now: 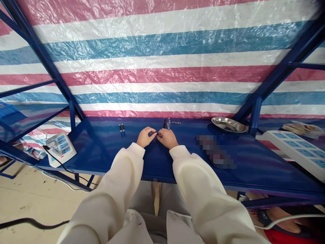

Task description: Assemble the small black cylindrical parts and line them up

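Note:
My left hand (146, 136) and my right hand (168, 138) meet over the middle of the blue table, fingertips almost touching. A small black part (157, 134) shows at the fingertips of my right hand, which is closed in a pinch. The thumb and forefinger of my left hand are also pinched close to it; what they hold is too small to make out. Just behind my right hand lie a dark pen-like piece (165, 123), some clear small pieces (169, 122) and a row of several small metal parts (176, 123). Two black-and-silver cylinders (122, 127) stand off to the left.
On the blue table (101, 149), a metal dish (228, 124) sits at the back right, with a blurred dark item (215, 151) in front of it. White power strips (61, 149) flank both ends. Blue frame posts (254, 112) and a striped sheet (162, 74) stand behind.

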`<state>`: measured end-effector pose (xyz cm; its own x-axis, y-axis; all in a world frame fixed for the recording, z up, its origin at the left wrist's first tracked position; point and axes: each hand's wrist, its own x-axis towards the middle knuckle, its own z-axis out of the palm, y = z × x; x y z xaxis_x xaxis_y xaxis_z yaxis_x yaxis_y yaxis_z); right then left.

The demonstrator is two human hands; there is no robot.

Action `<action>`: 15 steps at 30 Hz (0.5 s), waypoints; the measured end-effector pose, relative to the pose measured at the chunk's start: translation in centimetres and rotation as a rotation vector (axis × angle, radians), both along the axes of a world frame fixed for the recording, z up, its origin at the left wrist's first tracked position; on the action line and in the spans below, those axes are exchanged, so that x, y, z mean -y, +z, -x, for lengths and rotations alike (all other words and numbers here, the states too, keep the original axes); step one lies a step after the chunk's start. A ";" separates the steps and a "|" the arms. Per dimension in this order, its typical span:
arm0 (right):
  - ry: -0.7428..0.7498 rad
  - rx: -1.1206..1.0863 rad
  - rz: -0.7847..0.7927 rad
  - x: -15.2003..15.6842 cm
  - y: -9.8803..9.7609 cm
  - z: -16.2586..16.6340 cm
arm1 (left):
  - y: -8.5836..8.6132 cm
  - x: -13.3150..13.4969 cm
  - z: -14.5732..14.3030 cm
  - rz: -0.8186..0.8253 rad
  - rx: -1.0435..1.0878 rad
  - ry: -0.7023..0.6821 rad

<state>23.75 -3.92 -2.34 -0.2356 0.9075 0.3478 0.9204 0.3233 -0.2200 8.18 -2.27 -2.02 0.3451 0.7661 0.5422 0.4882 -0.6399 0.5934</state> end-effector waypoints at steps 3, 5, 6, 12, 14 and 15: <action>0.005 0.008 0.005 -0.1 -0.2 -0.1 | 1.2 0.3 -0.2 -0.008 -0.176 0.010; 0.011 0.002 0.005 -0.1 -0.3 0.0 | 2.4 0.5 -0.3 -0.019 -0.330 0.021; 0.015 -0.007 0.002 -0.1 -0.3 0.0 | 3.1 0.6 -0.3 -0.028 -0.409 0.024; 0.050 -0.173 -0.023 0.1 0.1 0.5 | 8.7 -0.2 1.1 -0.076 -0.754 -0.040; 0.052 -0.228 -0.016 0.2 0.2 0.6 | 10.6 -1.2 2.5 -0.082 -0.822 -0.020; 0.049 -0.242 -0.009 0.2 0.2 0.6 | 11.5 -1.9 3.3 -0.078 -0.858 0.008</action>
